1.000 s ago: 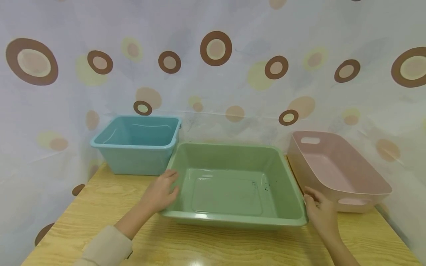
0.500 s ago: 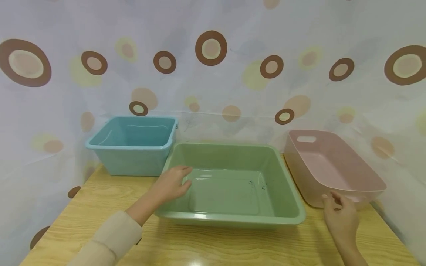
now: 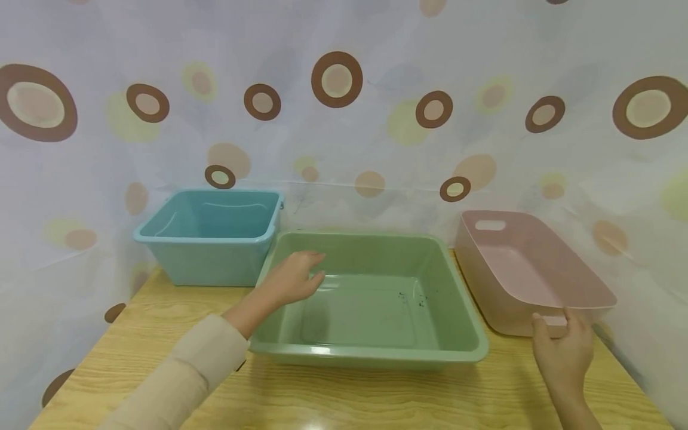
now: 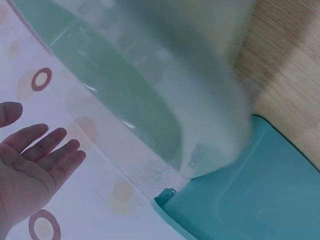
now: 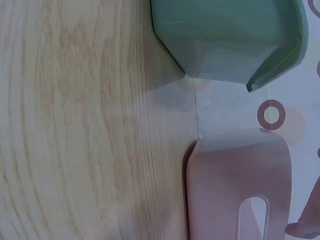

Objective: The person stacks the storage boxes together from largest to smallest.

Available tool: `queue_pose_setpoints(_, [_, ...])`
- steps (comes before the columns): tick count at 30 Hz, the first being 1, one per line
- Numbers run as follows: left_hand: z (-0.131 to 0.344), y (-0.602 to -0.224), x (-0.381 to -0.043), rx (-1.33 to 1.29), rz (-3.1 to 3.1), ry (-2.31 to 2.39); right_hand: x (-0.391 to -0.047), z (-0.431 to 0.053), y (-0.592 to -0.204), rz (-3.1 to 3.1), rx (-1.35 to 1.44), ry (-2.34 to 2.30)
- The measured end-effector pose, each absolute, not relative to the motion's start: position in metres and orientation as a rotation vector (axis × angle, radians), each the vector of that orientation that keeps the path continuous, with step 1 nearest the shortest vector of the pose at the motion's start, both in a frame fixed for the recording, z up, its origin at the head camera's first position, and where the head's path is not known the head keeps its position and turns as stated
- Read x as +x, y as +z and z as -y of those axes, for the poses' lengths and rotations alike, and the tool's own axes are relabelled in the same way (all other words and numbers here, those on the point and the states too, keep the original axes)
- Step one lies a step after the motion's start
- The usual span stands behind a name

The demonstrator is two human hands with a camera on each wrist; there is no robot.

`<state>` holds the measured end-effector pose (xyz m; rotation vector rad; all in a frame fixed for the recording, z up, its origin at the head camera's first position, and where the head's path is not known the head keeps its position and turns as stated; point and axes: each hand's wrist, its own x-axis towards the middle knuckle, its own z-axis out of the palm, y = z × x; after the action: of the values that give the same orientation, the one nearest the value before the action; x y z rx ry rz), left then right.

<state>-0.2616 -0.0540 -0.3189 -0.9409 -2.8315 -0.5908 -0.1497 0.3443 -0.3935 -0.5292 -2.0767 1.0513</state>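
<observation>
My left hand [image 3: 292,276] hovers above the left side of a green plastic basin [image 3: 365,355], fingers apart and holding nothing. In the left wrist view the left hand [image 4: 32,167] shows its palm, fingers extended. My right hand [image 3: 564,355] is at the front end of a pink plastic basket [image 3: 537,263], thumb and a finger close to its rim beside the handle slot. Only part of the right hand [image 5: 307,217] enters the right wrist view, at the edge, close to the pink basket [image 5: 220,200]. Whether it bears on the rim is unclear.
A light blue plastic tub [image 3: 215,260] stands at the back left, close against the green basin. All three containers sit on a wood-grain table [image 3: 344,400]. Behind them hangs a white sheet [image 3: 376,143] patterned with circles. Small dark marks lie inside the basin's right side.
My right hand has left the green basin's right edge and moved right to the pink basket's front. My left hand has lifted off the basin's left edge and come over its inside.
</observation>
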Motion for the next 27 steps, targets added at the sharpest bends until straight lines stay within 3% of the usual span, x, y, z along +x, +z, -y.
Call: queue_pose_setpoints(27, [-0.039,-0.300,-0.284,-0.952,2.914,-0.808,-0.179,-0.359,-0.389,2.170,-0.608,1.016])
